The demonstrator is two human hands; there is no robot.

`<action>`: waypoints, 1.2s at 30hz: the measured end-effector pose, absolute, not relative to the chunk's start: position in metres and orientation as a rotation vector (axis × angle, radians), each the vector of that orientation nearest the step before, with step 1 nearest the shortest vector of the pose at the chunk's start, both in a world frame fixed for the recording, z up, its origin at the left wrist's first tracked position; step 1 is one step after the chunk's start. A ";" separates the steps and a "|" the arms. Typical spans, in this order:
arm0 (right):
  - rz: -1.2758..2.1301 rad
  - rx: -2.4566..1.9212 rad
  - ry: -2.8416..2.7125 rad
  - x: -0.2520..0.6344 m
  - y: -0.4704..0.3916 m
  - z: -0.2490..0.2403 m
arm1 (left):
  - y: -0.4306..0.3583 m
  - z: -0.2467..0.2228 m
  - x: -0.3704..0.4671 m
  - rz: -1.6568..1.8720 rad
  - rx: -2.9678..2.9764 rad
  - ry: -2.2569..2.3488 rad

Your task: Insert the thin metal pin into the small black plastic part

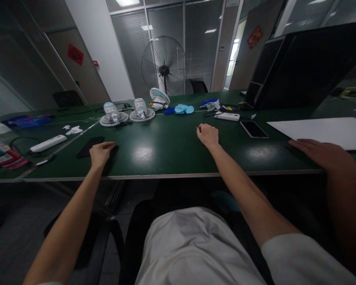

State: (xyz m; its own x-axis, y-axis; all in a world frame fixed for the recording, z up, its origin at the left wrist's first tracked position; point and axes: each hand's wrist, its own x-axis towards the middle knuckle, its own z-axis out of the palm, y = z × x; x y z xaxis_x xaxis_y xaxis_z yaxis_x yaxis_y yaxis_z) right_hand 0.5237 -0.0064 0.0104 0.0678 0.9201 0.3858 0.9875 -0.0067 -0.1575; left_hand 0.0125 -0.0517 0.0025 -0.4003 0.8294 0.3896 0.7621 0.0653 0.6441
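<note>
My left hand [101,153] is held over the near left part of the green table [157,158], its fingers pressed together and pointing right. Beside it lies a flat black object [89,147], partly behind the wrist. Whether those fingers pinch anything is hidden. My right hand [208,135] is closed in a loose fist above the table's middle. A tiny thin tip shows at its fingers, too small to name. Nearest to this hand are a white power strip [227,116] and a phone [254,129] lying face up.
Small white fans [142,113] stand at the back, beside light-blue fan blades [184,109]. Another person's hand [323,152] rests at right by a white sheet [323,130]. A large black monitor [308,67] rises behind it. A second power strip [48,143] lies left.
</note>
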 end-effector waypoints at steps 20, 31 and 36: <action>-0.219 -2.016 -1.895 0.522 -0.011 0.015 | -0.054 0.005 0.012 1.195 1.659 2.239; -0.221 -2.012 -1.896 0.523 -0.009 0.013 | -0.052 -0.002 0.003 1.268 1.603 2.224; -0.235 -1.992 -1.912 0.524 -0.008 0.012 | -0.052 -0.002 0.004 1.311 1.560 2.245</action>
State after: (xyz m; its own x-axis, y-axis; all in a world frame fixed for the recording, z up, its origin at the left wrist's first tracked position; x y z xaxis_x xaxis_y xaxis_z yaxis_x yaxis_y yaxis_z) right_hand 0.5236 -0.0075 0.0117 0.0666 0.9275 0.3677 0.9890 -0.0127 -0.1470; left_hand 0.0044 -0.0515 -0.0020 -0.4659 0.8072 0.3624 0.7123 0.0992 0.6948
